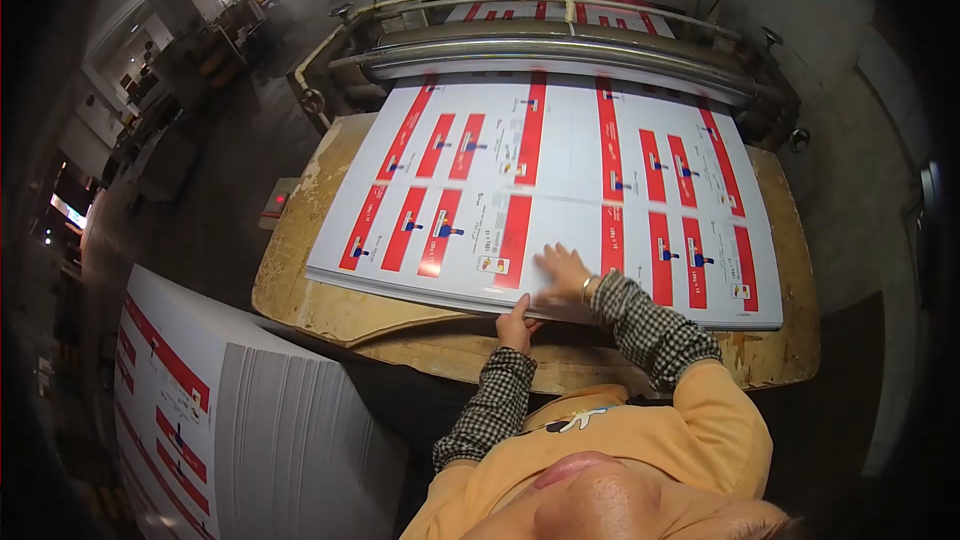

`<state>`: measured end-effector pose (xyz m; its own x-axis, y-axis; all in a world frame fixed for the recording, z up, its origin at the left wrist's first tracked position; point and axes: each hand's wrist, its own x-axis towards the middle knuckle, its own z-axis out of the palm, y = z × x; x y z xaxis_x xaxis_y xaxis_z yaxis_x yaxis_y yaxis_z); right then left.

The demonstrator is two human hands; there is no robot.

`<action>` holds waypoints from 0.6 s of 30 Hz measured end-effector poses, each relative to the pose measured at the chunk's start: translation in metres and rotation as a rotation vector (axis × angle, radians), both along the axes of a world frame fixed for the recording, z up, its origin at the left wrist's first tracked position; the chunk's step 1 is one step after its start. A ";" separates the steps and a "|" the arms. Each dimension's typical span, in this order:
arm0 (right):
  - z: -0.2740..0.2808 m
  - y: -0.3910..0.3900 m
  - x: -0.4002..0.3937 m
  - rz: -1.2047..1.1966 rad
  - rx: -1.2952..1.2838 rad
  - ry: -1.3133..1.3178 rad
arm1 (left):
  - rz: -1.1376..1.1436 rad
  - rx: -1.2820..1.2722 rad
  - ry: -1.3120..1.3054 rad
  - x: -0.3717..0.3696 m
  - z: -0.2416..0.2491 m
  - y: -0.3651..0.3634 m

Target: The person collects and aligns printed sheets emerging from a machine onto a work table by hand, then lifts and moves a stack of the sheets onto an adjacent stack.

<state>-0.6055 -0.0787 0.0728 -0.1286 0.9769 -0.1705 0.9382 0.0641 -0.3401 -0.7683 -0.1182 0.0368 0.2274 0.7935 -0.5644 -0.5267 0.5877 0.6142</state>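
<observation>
A stack of large printed sheets [570,150], white with red strips and blue figures, lies on a worn wooden board [400,333]. At the stack's front edge is my left hand [517,328], its thumb up against the sheets and its other fingers closed at the edge, partly hidden. Just right of it and farther in, my right hand [563,273] rests on the top sheet with its fingers spread, holding nothing. Both forearms wear checkered sleeves.
A metal roller [570,52] spans the machine over the stack's far end, with handwheels at both sides. At the lower left stands a tall pile of printed sheets [290,430]. Other machinery fills the upper left background.
</observation>
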 end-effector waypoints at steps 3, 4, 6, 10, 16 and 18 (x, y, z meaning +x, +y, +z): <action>0.031 -0.036 -0.018 0.154 -0.066 -0.178 | -0.046 0.029 -0.009 -0.004 -0.010 -0.001; 0.029 -0.035 -0.011 0.166 -0.106 -0.150 | -0.106 0.067 -0.066 -0.008 -0.013 -0.001; 0.037 -0.037 -0.010 0.153 -0.084 -0.148 | -0.218 0.147 -0.182 -0.018 -0.019 0.000; 0.035 -0.013 0.016 0.105 -0.099 0.359 | -0.202 0.092 -0.179 -0.019 -0.004 -0.003; 0.078 -0.022 0.013 0.063 0.132 0.448 | 0.048 -0.067 -0.052 0.000 0.010 -0.004; 0.055 -0.028 0.012 0.133 0.101 0.385 | 0.048 -0.086 0.081 0.002 0.011 -0.002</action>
